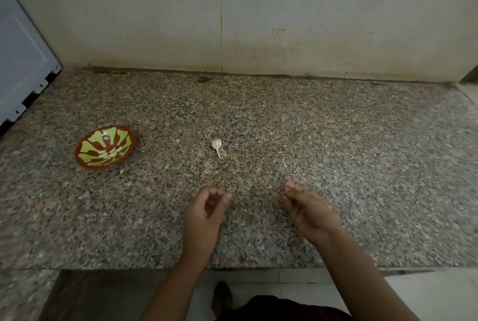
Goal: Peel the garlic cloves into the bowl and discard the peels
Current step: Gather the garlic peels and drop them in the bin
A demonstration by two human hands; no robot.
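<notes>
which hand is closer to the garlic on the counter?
Left. The left hand sits on the person's side of the garlic, almost in line with it. The right hand is off to the garlic's right, farther away.

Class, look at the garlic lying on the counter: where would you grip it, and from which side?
Pinch the garlic across its plump white body from above. It lies flat on the counter, and its thin stalk points toward the person, probably too slender to hold.
</notes>
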